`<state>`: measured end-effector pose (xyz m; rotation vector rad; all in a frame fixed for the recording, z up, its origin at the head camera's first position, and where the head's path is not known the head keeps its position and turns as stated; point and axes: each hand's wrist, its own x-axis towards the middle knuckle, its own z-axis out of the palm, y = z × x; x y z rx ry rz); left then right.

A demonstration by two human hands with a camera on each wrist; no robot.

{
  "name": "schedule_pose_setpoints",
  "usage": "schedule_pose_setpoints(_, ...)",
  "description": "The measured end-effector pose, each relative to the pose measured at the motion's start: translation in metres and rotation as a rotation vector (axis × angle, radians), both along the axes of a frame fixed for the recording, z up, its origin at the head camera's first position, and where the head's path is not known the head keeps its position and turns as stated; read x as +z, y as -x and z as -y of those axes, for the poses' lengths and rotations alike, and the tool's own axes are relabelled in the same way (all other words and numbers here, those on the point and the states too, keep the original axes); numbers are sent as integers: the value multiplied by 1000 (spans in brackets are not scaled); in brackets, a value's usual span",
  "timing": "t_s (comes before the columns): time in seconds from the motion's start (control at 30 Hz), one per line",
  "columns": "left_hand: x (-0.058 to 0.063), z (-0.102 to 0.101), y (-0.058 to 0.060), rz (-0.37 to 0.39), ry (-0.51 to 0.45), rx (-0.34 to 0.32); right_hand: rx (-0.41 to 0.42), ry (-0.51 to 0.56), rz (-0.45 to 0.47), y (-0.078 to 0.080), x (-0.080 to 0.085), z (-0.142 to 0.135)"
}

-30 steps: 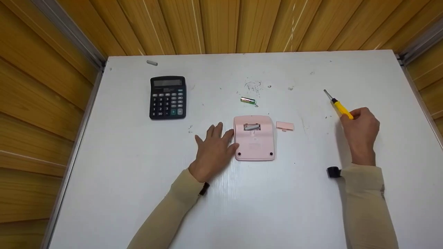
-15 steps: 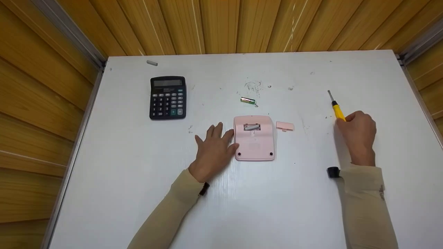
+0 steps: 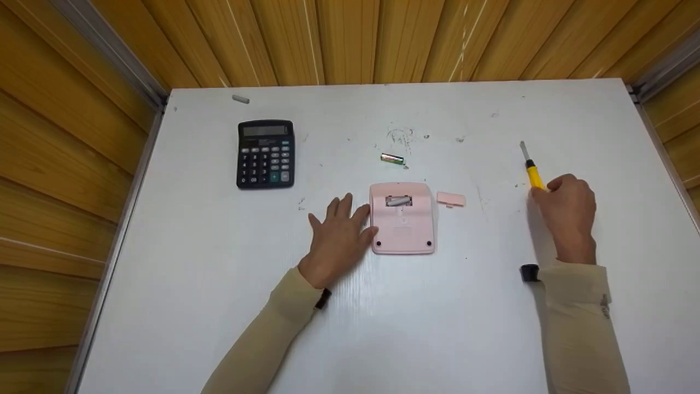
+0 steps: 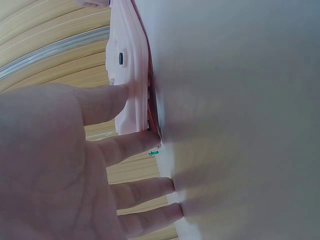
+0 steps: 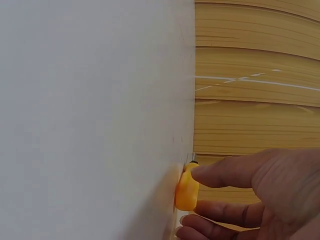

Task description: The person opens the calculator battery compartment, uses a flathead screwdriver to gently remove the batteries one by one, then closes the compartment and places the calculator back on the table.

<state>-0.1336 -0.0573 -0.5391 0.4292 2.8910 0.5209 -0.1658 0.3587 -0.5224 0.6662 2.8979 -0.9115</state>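
Note:
A pink calculator (image 3: 403,224) lies back side up on the white table, a grey battery (image 3: 398,201) sitting aslant in its uncovered compartment. My left hand (image 3: 337,241) is at its left edge, fingers spread and straight. In the left wrist view the thumb rests on the calculator's back (image 4: 131,65) and the index fingertip is at its side. Farther right, my right hand (image 3: 567,213) pinches the yellow handle of a screwdriver (image 3: 534,176) between thumb and fingers, its tip pointing away. The handle's end (image 5: 187,192) shows low over the table in the right wrist view.
The pink battery cover (image 3: 451,199) lies right of the calculator. Behind it is a green battery (image 3: 392,158). A black calculator (image 3: 266,155) lies keys up at the left, and a small grey cylinder (image 3: 240,99) near the back edge. Wood-look panels (image 3: 350,41) surround the table.
My right hand has moved slightly left and nearer with the screwdriver, which has turned more upright in the head view. My left hand and the pink calculator stay put.

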Motion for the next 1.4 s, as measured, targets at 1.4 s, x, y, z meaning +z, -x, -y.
schedule_pose_setpoints(1.4, 1, 2, -1, 18, 20, -1, 1128, -266, -393, 19, 12, 183)
